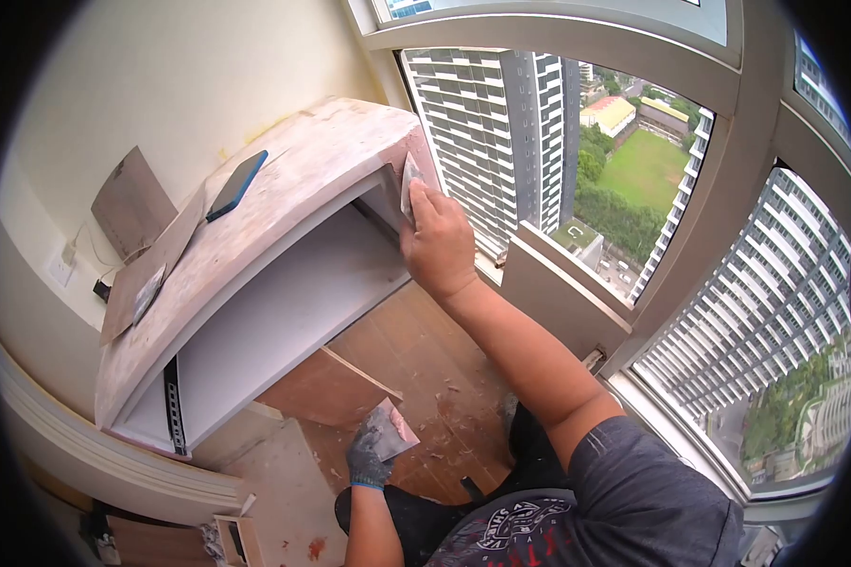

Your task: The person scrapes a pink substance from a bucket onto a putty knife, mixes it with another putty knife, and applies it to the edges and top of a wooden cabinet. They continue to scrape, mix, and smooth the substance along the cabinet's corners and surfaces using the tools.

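My bare right hand (437,241) is closed on a thin, flat putty knife (408,184). Its blade lies against the right front corner of a cabinet (255,219) whose top and edge are smeared with pinkish filler. Lower down, my left hand (373,454), in a grey glove, grips a flat putty board (397,440) with pink putty on it. The board is held above the floor, apart from the cabinet. The open front of the cabinet shows a pale inside (284,293) and a black drawer rail (174,406).
A blue phone (237,185) lies on the cabinet top, near brown sheets (161,260) and a small clear packet or blade (148,295). Tall windows (577,170) stand on the right. A brown panel (326,387) and scattered debris (449,406) lie on the floor.
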{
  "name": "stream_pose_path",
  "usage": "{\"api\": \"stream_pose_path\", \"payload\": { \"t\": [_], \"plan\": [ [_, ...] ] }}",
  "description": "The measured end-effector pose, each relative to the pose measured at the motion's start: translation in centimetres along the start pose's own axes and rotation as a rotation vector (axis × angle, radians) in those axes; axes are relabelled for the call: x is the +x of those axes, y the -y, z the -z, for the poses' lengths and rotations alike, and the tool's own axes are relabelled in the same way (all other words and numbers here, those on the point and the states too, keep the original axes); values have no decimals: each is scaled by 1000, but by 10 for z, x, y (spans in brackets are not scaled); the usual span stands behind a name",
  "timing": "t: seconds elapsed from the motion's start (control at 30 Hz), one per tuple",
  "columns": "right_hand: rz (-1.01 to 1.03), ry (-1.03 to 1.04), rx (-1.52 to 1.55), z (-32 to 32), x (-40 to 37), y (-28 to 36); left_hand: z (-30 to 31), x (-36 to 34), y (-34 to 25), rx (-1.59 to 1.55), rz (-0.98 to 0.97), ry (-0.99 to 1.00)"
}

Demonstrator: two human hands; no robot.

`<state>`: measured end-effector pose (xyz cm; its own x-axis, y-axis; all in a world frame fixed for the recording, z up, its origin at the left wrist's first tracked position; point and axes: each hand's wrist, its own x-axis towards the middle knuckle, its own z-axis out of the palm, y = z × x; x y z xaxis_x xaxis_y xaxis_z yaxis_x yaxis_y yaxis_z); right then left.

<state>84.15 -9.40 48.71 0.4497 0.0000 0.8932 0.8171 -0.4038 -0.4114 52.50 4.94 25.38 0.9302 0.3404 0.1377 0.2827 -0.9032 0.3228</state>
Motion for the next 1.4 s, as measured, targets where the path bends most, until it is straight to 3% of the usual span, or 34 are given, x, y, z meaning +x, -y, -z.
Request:
{"api": "stream_pose_path", "payload": {
  "t": [0.1,0.2,0.27,0.37,0.43,0.57,0.63,0.87,0.93,1.0,1.07,1.13,1.17,1.2,1.23,1.3,1.33,1.4],
  "plan": [
    [14,16,20,10,-3,3,18,12,-23,73,35,91],
    [-18,-12,62,25,4,-7,-22,3,23,181,-94,-29],
    [-106,-73,124,28,16,-19,-29,-4,33,117,-47,-35],
    [-210,6,154,28,34,-40,-26,-6,34,115,-40,-27],
    [-212,45,160,23,40,-52,10,1,-2,58,-47,23],
    [-106,7,205,8,37,-53,-1,1,8,79,-2,18],
    [-90,-22,187,8,34,-44,19,5,-15,51,15,38],
    [-79,-20,0,-5,11,-4,-32,-3,37,7,-67,-76],
    [-41,-85,-27,-9,7,13,-35,-4,28,-798,113,-123],
    [-61,-50,-40,-10,3,23,-30,-6,22,-796,109,-133],
    [-67,-59,-13,-7,0,30,-5,-4,8,14,-80,-101],
    [-54,-96,-25,7,1,32,27,16,-28,161,-17,151],
    [-45,-115,-28,14,3,29,22,16,-23,-10,32,162],
    [-72,-141,26,19,6,23,16,15,-17,-181,82,166],
    [-99,-164,78,24,11,13,-18,0,16,-596,145,52],
    [-179,-132,145,31,21,-9,-34,-9,38,-616,98,-53],
    [-231,-79,159,35,27,-21,-27,-8,34,-223,-9,-35],
    [-282,-9,177,36,38,-40,-11,-1,18,125,-24,43]
  ]
}}
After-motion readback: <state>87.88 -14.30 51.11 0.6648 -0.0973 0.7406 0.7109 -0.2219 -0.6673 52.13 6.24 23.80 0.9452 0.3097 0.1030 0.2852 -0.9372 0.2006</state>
